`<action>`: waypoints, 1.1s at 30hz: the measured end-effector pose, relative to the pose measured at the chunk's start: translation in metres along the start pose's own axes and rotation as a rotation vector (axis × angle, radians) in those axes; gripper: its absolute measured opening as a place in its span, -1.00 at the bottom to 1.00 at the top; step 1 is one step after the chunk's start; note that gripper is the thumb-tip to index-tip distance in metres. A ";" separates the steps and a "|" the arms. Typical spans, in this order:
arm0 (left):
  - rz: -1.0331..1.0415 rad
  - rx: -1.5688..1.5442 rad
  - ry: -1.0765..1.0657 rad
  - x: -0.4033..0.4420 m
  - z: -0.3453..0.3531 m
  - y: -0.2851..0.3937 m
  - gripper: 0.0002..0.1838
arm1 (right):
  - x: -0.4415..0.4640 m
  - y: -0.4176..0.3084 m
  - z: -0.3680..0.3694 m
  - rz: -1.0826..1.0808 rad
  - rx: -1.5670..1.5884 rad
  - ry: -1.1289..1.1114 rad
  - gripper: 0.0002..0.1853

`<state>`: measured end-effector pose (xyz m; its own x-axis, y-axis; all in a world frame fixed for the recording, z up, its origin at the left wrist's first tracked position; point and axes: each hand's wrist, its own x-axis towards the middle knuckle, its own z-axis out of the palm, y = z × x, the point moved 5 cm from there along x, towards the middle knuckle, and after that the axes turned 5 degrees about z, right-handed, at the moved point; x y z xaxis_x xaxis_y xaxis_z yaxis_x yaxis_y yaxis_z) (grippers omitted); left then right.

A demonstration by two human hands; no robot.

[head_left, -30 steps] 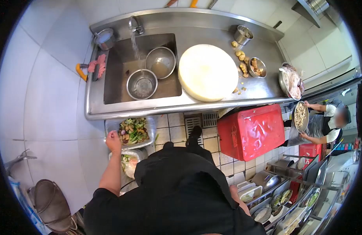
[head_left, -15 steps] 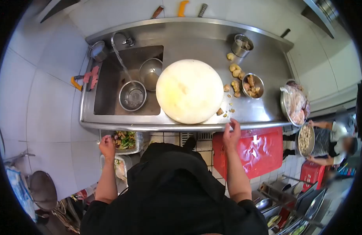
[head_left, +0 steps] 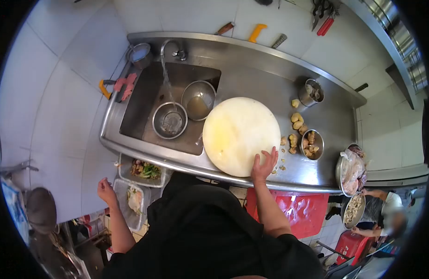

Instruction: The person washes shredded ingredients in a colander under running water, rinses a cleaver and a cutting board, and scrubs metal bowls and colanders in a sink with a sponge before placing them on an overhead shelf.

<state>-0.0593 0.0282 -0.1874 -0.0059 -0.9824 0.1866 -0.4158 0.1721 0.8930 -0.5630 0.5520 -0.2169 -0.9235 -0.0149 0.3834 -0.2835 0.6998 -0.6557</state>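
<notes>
My right hand (head_left: 264, 166) rests with fingers spread on the near right edge of the round, pale cutting board (head_left: 241, 135). My left hand (head_left: 105, 189) hangs at the left, away from the counter, fingers curled in; what they hold, if anything, is hidden. Close to it are a bin of vegetable scraps (head_left: 147, 170) and a second plastic container (head_left: 134, 202). Right of the board lie ginger pieces (head_left: 297, 121) and small scraps (head_left: 282, 167). A steel bowl of ginger (head_left: 312, 144) stands beside them. Water runs from the faucet (head_left: 171, 46) into a steel bowl (head_left: 170, 121).
Another metal bowl (head_left: 198, 100) sits in the sink (head_left: 142, 114). A steel pot (head_left: 311, 92) is at the back right; a bowl of bagged meat (head_left: 351, 171) is at the right end. A red surface (head_left: 298, 214) lies below the counter. A co-worker holds a pan (head_left: 354, 210).
The view has turned and shifted, so the counter appears tilted. My right hand has moved up from the counter's front edge onto the cutting board. My left hand has moved outward to the left.
</notes>
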 end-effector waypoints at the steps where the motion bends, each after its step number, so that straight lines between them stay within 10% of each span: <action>1: -0.040 -0.077 0.009 0.014 0.007 0.002 -0.82 | 0.001 0.001 0.004 0.013 -0.014 0.000 -0.67; 13: 0.250 -0.484 -0.784 0.168 0.391 0.236 -0.71 | 0.068 -0.044 0.077 0.020 -0.076 -0.031 -0.74; 19: 0.497 -0.036 -0.618 0.199 0.554 0.317 -0.36 | 0.110 -0.063 0.123 0.077 -0.077 -0.052 -0.75; 22: -0.071 -0.315 -1.087 0.164 0.585 0.335 -0.16 | 0.132 -0.071 0.145 0.097 -0.044 -0.054 -0.74; 28: -0.297 -0.674 -0.644 0.088 0.646 0.377 -0.25 | 0.168 -0.095 0.194 0.082 -0.021 -0.037 -0.72; 33: -0.283 -1.002 -0.699 0.059 0.623 0.372 -0.15 | 0.174 -0.119 0.207 0.103 -0.097 -0.086 -0.68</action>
<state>-0.7813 -0.0113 -0.0994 -0.6376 -0.7690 -0.0448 0.3903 -0.3726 0.8419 -0.7429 0.3182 -0.2065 -0.9662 0.0022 0.2577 -0.1639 0.7665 -0.6210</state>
